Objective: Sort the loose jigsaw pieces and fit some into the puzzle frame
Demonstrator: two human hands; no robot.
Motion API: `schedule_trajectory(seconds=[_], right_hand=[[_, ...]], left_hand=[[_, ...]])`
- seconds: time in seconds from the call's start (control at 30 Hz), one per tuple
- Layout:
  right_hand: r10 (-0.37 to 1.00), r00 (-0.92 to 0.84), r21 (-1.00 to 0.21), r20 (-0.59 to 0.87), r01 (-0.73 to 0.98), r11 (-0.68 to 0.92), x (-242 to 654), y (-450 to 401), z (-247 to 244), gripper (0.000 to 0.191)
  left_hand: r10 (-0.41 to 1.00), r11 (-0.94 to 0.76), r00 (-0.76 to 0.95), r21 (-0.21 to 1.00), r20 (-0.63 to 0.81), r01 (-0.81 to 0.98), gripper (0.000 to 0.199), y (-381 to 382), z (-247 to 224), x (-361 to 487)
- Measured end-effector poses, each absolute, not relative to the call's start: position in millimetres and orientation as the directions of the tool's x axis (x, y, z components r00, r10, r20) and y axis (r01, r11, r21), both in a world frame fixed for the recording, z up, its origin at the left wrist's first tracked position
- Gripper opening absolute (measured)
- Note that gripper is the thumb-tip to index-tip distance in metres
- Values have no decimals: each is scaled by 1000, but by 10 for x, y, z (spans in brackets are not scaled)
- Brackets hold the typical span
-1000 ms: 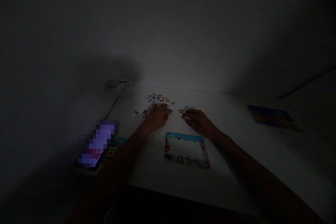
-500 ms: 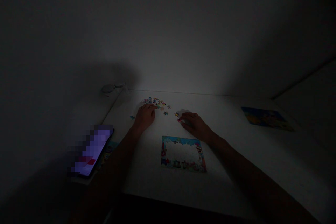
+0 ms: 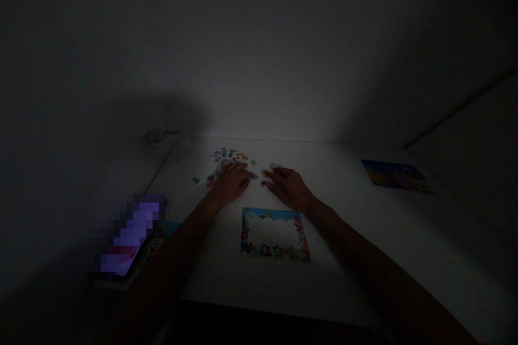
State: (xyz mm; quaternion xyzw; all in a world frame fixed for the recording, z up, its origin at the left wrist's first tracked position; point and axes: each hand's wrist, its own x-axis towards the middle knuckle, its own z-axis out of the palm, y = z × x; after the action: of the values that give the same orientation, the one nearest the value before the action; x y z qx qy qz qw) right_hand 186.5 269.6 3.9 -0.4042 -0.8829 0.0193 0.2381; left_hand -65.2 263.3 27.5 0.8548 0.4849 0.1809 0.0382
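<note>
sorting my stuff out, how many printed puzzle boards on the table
3: a white-centred board mid-table, a blue-yellow board far right, a cartoon board beside the phone; darkness may hide more

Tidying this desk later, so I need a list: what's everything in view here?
jigsaw pieces: many, too small to count, multicoloured, scattered on the table's far half around both hands
puzzle board: one, blue border, white middle, on the table in front of the hands
picture card: one, blue and yellow, at the table's right
phone: one, screen lit and pixelated, at the near left
cartoon card: one, blue and yellow, partly under the phone
round containers: two, pale, beyond the far left corner
white table: one, white, under everything
left hand: one, resting among the pieces
right hand: one, resting beside the pieces
</note>
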Motion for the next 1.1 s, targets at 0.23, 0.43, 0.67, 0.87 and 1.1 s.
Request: schedule_trajectory(seconds=[0.23, 0.43, 0.67, 0.87, 1.1], right_hand=[[762, -511, -320, 397, 702, 637, 1884, 2730, 104, 26], [739, -518, -361, 430, 652, 667, 1918, 2781, 68, 31], [775, -520, -412, 358, 657, 632, 1946, 2788, 77, 20], [787, -507, -471, 351, 631, 616, 1999, 2732, 81, 24], [758, -529, -543, 381, 536, 647, 2127, 2763, 87, 22]], left_hand=[[845, -525, 460, 258, 273, 811, 17, 2684, 272, -668], [840, -537, 474, 281, 264, 795, 25, 2648, 260, -661], [845, -531, 468, 303, 259, 791, 15, 2674, 261, -668], [839, -541, 470, 325, 274, 776, 12, 2672, 278, -691], [814, -579, 502, 339, 292, 742, 12, 2685, 261, -720]])
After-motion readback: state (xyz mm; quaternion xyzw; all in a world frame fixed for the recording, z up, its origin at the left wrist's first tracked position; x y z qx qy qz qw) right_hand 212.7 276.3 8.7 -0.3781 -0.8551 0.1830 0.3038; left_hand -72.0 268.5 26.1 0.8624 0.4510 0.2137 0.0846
